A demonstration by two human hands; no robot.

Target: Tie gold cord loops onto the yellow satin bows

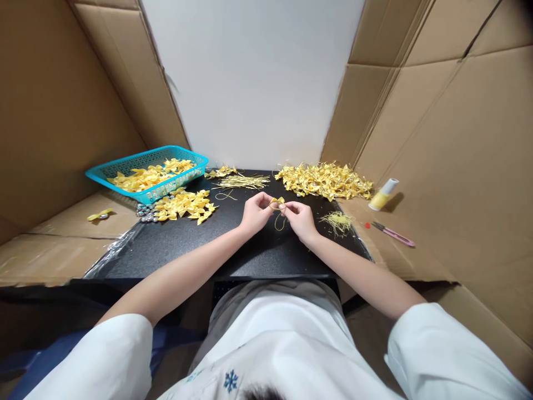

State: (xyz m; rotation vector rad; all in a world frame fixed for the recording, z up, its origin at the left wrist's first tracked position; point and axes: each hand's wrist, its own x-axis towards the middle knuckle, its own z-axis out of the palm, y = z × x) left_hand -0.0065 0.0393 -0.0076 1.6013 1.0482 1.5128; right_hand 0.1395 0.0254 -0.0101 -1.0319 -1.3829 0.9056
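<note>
Over the middle of the black tabletop (175, 250), my left hand (255, 212) and my right hand (301, 220) almost meet at the fingertips. Between them is a small yellow ribbon bow (277, 201). My left fingers pinch its left side. The right thumb and forefinger are closed at its other side, on a thin yellow cord (280, 224) whose loop hangs below the bow. Fingertips hide the exact spot where cord and ribbon meet. Just beyond my hands lies a bundle of straight yellow cords (244, 181).
A turquoise basket (146, 195) of yellow bows stands at left; loose bows (185, 205) and grey beads (146, 213) lie before it. At right are a heap of corded bows (325, 180), cord clippings (337, 223), a thread spool (383, 194) and pink-handled snips (393, 234). Cardboard walls flank both sides.
</note>
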